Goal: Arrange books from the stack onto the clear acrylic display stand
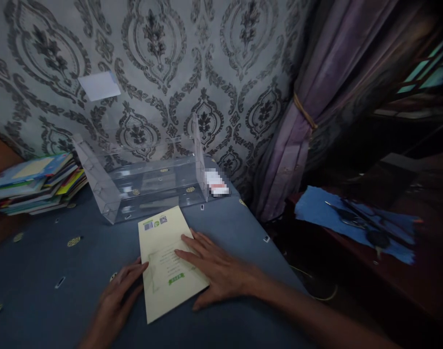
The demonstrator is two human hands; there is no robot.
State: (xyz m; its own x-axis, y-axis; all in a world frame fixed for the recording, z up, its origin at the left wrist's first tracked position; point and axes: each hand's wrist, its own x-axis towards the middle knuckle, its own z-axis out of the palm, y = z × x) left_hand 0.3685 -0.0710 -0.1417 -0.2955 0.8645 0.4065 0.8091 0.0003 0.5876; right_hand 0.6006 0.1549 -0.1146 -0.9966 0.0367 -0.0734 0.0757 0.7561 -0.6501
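A thin pale-yellow booklet [163,242] lies flat on the blue tablecloth [43,291], back cover up, with barcodes near its far edge. My right hand [217,271] rests flat on its right half, fingers stretched out. My left hand [118,295] lies on the cloth at the booklet's left edge, fingertips touching it, fingers extended. Just beyond the booklet stands a clear acrylic rack [149,179] with nothing in it.
A stack of colourful books [36,184] sits at the far left by the patterned wall. A small card [216,184] lies right of the rack. A purple curtain [316,111] hangs at right; a blue cloth with scissors [352,218] lies on a dark side table.
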